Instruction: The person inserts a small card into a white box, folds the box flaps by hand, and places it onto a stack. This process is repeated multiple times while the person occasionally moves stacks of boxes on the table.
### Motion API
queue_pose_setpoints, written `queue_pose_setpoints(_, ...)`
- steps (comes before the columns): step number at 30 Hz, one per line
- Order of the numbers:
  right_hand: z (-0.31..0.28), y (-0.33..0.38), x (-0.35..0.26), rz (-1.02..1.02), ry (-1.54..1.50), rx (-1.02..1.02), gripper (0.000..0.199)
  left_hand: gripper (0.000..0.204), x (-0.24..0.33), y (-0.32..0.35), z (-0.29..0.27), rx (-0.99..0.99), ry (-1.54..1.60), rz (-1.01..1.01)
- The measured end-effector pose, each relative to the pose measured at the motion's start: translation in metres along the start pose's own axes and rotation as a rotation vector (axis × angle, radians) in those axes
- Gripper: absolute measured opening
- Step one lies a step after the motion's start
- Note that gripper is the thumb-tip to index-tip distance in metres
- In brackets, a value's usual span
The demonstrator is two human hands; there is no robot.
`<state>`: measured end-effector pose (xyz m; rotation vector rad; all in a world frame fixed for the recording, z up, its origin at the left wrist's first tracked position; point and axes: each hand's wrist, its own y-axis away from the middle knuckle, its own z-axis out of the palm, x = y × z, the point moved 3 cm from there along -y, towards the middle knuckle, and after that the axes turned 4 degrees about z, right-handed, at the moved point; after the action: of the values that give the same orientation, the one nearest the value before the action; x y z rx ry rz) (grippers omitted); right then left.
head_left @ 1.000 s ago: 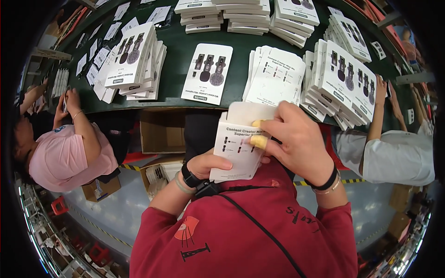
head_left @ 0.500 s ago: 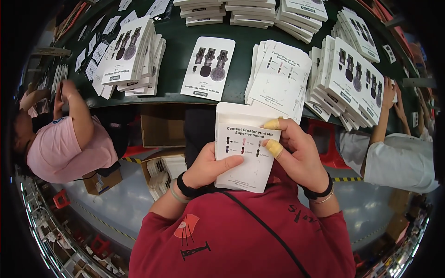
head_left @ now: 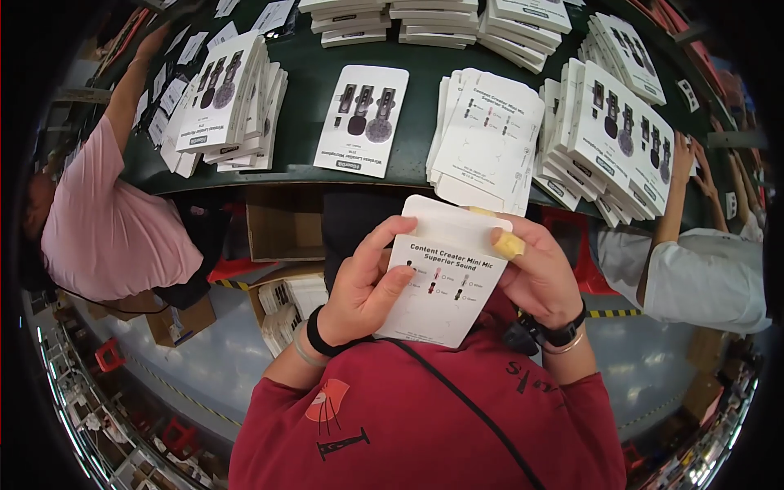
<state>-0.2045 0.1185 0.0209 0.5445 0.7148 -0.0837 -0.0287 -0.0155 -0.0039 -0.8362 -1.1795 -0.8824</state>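
A flat white printed box (head_left: 437, 302) is held in front of my chest, its top flap raised. My left hand (head_left: 365, 282) grips its left edge, thumb on the printed front and fingertips near the upper corner. At the upper right corner, my right hand (head_left: 536, 265) pinches the box by the flap; yellow wraps cover its thumb and a fingertip. Beyond the box, a pile of similar flat boxes (head_left: 490, 135) lies back side up at the table edge. Left of that pile, a single box (head_left: 362, 122) shows microphone pictures.
Stacks of finished-looking boxes (head_left: 216, 98) stand at the left, more boxes (head_left: 612, 135) at the right, and further stacks at the back of the dark green table (head_left: 294, 106). A person in pink (head_left: 118, 220) works at left, another in grey (head_left: 686, 273) at right. An open carton (head_left: 286, 224) sits below the table.
My left hand has moved up the box's left edge, and the box has shifted slightly right and tilted. My right thumb has moved up toward the flap. The person at left now reaches across the table.
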Motion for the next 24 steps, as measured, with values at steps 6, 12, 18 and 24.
queue_pose_setpoints(6, 0.009, 0.003, -0.005, -0.231, 0.673, 0.018, 0.036, 0.053, -0.003, -0.002, 0.003, 0.057, -0.090, 0.058)
queue_pose_setpoints(12, 0.015, 0.015, -0.013, -0.370, 0.895, -0.112, 0.031, 0.047, 0.010, -0.004, 0.011, 0.113, 0.060, 0.020)
queue_pose_setpoints(18, 0.026, 0.014, -0.012, -0.405, 1.018, -0.092, 0.028, 0.033, 0.018, -0.019, -0.009, 0.009, -0.175, 0.024)
queue_pose_setpoints(24, 0.032, 0.016, -0.023, -0.229, 0.927, -0.067, 0.025, 0.014, 0.039, -0.045, -0.012, -0.184, -0.196, -0.234)
